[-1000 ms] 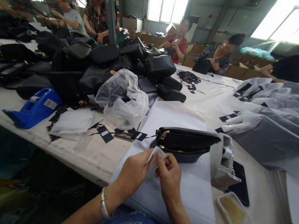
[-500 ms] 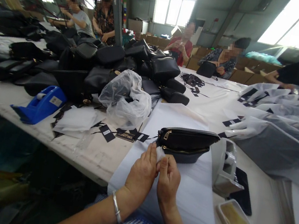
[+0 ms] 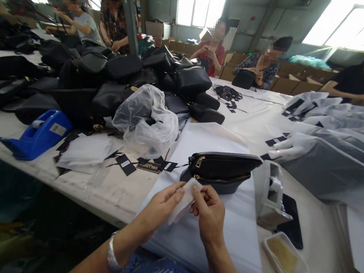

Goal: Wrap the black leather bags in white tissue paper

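Note:
Between my two hands is a small piece of thin white paper, partly folded. My left hand (image 3: 160,209) grips the left side of the white paper (image 3: 185,198), and my right hand (image 3: 209,211) pinches its upper right part. Just beyond the fingers a black bag (image 3: 221,171) with gold zipper pulls stands on large white sheets (image 3: 216,137). Black tags (image 3: 168,166) lie at the bag's left end, joined by a cord. A stack of thin white sheets (image 3: 87,151) rests further left.
Black bags (image 3: 123,68) are heaped at the back left, behind a crumpled plastic bag (image 3: 149,124). A blue tape dispenser (image 3: 37,133) sits left. Another dispenser (image 3: 270,193), a shallow tray (image 3: 285,256) and wrapped bags (image 3: 330,166) are right. Several people work across the table.
My hands have moved apart slightly, and the white paper between them now shows more of its surface, hanging below the fingers. The whole view has shifted a little.

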{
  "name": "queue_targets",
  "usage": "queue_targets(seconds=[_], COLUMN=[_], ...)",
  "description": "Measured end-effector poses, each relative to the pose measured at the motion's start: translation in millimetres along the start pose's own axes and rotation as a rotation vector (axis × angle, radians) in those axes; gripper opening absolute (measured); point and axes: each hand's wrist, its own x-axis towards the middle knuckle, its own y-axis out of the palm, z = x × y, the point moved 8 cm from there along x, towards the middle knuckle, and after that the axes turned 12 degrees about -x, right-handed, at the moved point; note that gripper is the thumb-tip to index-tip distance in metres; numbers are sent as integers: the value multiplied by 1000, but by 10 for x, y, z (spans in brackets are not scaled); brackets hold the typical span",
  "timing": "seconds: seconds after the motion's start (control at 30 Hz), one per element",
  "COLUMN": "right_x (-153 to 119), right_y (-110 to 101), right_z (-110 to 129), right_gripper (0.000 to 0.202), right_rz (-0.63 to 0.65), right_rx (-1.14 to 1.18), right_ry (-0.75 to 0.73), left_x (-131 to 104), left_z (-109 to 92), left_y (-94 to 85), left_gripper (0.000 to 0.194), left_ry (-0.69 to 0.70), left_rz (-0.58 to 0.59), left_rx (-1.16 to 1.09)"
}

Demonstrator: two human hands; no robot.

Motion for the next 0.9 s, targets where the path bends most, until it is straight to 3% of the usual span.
queue_targets(seconds=[0.1, 0.33, 0.4, 0.47, 0.57, 0.63, 0.7, 0.77, 0.9], right_x=[17, 7, -13, -24, -93, -114, -14, 133, 321], right_y=[10, -37, -179, -570, -1489, -2018, -2424, -2670, -2716], right_z=[2, 47, 121, 224, 375, 389, 209, -73, -452], right_gripper=[30, 30, 26, 26, 29, 33, 39, 41, 40], right_rz=[3, 51, 83, -50, -495, -718, -769, -701, -568], right_rx=[32, -86, -191, -350, -689, -924, -1024, -950, -585], right_ry=[24, 25, -30, -112, -217, -243, -117, 46, 202], left_x=[23, 53, 64, 81, 97, 94, 85, 74, 63], left_z=[97, 224, 229, 251, 318, 348, 340, 303, 237], left_y=[99, 42, -4, -52, -89, -87, -79, -62, -26], left_gripper=[38, 37, 38, 39, 39, 40, 42, 44, 46], left_ry=[-59, -25, -28, -40, -74, -98, -108, -106, -100], left_rz=[56, -49, -63, -65, -39, -25, -36, -55, -75], left_rx=[-41, 110, 192, 232, 228, 212, 198, 186, 174])
